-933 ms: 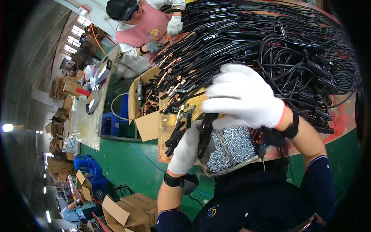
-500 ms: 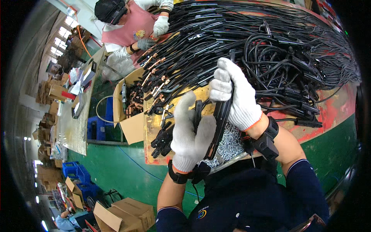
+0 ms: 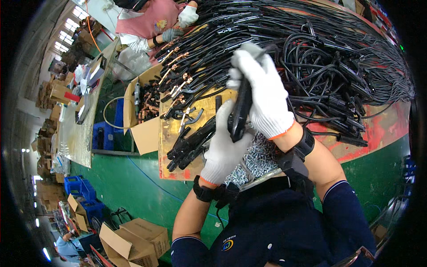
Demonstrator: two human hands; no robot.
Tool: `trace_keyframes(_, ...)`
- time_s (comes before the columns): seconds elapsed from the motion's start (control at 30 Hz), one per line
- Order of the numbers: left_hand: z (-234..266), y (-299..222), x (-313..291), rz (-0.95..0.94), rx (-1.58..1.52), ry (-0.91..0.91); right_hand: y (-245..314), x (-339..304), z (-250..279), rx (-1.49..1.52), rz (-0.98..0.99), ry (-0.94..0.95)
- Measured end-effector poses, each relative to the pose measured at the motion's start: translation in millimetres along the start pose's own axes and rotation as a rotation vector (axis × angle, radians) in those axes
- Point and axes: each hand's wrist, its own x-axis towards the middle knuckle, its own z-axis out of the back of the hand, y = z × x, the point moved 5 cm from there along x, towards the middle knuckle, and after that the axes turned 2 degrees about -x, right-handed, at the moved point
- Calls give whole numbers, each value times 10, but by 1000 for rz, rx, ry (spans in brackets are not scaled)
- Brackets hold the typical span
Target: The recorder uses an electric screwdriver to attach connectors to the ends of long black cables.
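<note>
A long black plastic handle [image 3: 242,107] is held slantwise in front of me, over the near edge of the table. Its upper part is wrapped by the fingers of my right hand [image 3: 269,100], in a white knit glove. Lower down, my gloved left hand [image 3: 222,151] closes around the bottom end, thumb upward. Where the handle's top meets a cable is hidden by the right fingers. Beneath my hands, a tray of small silver screws [image 3: 262,155] is partly covered. Several more black handles [image 3: 189,147] lie beside my left hand.
Black cables [image 3: 311,58] with handles spread across the table. Cable ends carry copper fittings [image 3: 181,84]. An open cardboard box [image 3: 147,133] of dark and copper parts stands at the left. Across the table, a gloved co-worker [image 3: 149,22] in a pink apron works.
My right hand has moved up and slightly left, its grip on the handle turned. My left hand has closed in around the handle's lower end. The view has shifted slightly.
</note>
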Motion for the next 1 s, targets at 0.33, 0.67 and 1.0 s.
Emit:
trace_keyframes(0.33,184,676,-495,653,-1028,-7,195,-725,968,-1861,351,399)
trace_keyframes(0.67,299,986,-307,391,-1347,130,-133,-666,1138,-1760,97,250)
trace_keyframes(1.0,291,1031,-315,410,-1339,230,188,-452,1212,3,-169,240)
